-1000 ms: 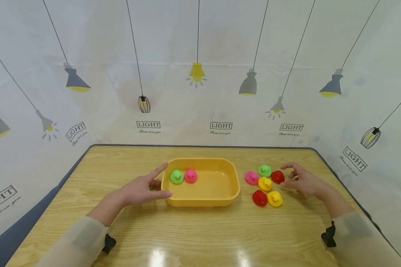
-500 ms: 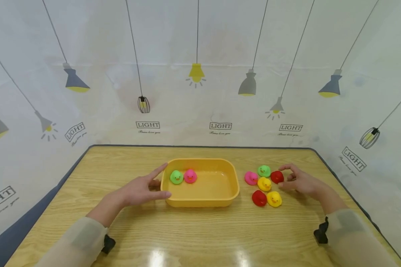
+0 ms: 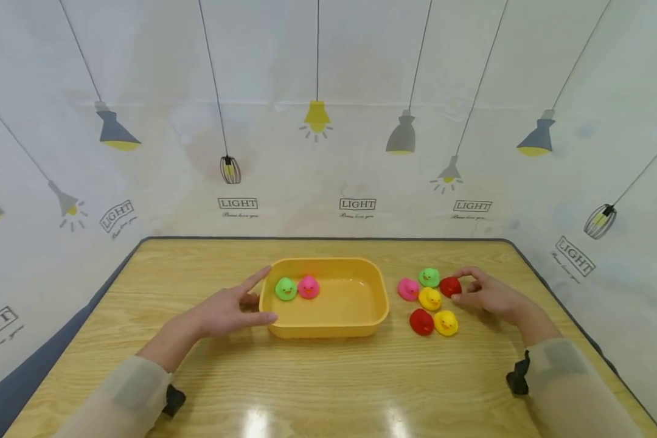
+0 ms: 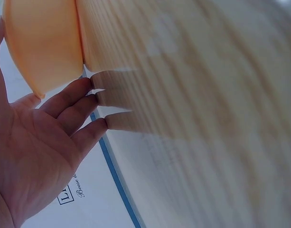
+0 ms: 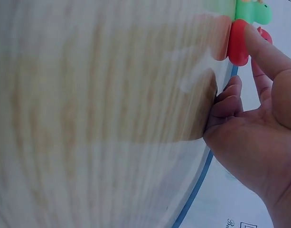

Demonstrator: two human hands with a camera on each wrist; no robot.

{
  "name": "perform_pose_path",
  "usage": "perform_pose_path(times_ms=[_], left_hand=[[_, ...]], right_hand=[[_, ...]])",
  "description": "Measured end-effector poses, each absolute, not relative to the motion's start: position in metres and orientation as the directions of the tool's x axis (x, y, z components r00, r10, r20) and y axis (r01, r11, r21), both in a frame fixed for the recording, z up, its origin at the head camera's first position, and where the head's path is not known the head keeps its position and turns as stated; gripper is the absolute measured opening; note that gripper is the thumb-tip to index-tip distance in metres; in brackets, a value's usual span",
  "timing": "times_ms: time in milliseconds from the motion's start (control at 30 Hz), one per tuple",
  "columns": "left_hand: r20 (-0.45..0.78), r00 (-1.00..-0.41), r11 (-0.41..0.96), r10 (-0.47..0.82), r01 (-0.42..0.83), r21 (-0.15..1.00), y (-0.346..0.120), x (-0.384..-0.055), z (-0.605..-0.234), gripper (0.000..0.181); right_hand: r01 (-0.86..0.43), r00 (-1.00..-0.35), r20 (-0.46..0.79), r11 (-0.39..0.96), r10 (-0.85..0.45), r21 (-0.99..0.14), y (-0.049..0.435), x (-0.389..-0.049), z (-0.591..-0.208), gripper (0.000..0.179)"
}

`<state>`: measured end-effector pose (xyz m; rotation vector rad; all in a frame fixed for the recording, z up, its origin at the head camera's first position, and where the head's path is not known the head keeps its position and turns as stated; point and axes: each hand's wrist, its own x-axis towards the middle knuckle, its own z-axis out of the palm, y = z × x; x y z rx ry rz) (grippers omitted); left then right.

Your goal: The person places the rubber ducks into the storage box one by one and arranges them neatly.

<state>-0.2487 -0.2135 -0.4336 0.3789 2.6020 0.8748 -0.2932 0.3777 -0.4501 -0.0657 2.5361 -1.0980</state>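
On the right of the table in the head view, my right hand (image 3: 493, 298) pinches a red rubber duck (image 3: 450, 287) between thumb and index finger. The right wrist view has the thumb against that duck's side, the other fingers curled below. Around it sit a green duck (image 3: 429, 277), a pink duck (image 3: 407, 289), two yellow ducks (image 3: 429, 298) and another red duck (image 3: 421, 322). My left hand (image 3: 224, 311) spans the left end of a yellow plastic tray (image 3: 356, 307), its thumb and fingers extended against the rim. Inside the tray are a green duck (image 3: 286, 289) and a pink duck (image 3: 308, 287).
The wooden table (image 3: 317, 383) has a dark edge along its back and sides. A white backdrop (image 3: 295, 170) printed with hanging lamps stands behind and at both sides. Black straps with small mounts (image 3: 518, 376) sit at both wrists.
My right hand has moved slightly left, and its thumb and index finger have closed onto the red duck. The left hand keeps its place at the tray; the head view has shifted slightly.
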Motion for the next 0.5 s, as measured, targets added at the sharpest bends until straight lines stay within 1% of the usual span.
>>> perform_pose_path(times_ms=[233,500], left_hand=[[-0.244,-0.895,0.771,0.372,0.151,0.619,-0.2144,-0.2475,-0.433,0.11],[-0.255,-0.895,0.774,0.366,0.141,0.617,-0.2136,-0.2485,-0.4322,0.11]], right_hand=[[0.096,-0.929,-0.315,0.696,-0.193,-0.712,0.3727,-0.2918,-0.4483,0.065],[0.11,-0.928,-0.324,0.699,-0.181,-0.706,0.3746,-0.2956,-0.4527,0.063]])
